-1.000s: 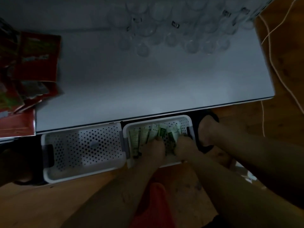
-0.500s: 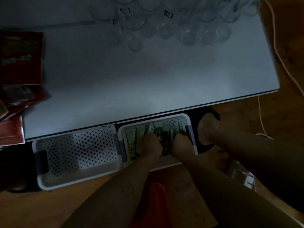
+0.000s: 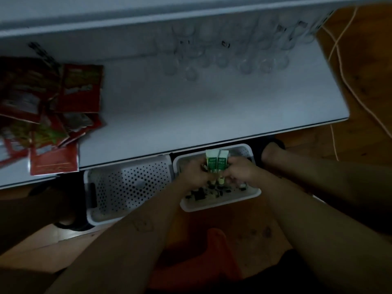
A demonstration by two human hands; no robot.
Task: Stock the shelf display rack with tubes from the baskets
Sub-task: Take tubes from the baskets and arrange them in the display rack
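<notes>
Two white perforated baskets sit on the floor under the shelf's front edge. Above the right basket [image 3: 252, 193] both my hands grip a bunch of green and white tubes [image 3: 216, 163], held upright with the flat ends up. My left hand [image 3: 196, 174] holds the bunch from the left, and my right hand [image 3: 240, 171] from the right. Small dark bits lie on that basket's floor. The left basket [image 3: 131, 187] holds no tubes that I can see. The white shelf [image 3: 191, 115] spreads out beyond the baskets.
Red packets [image 3: 51, 115] lie piled at the shelf's left end. Several clear glasses [image 3: 224, 54] stand at its back right. A pale cable [image 3: 339, 66] runs over the wooden floor on the right. My sandalled feet flank the baskets, and an orange stool [image 3: 214, 251] sits below me.
My hands were down in the right basket gathering tubes; now they have lifted a bunch of tubes above it. The view has tilted up, showing more shelf.
</notes>
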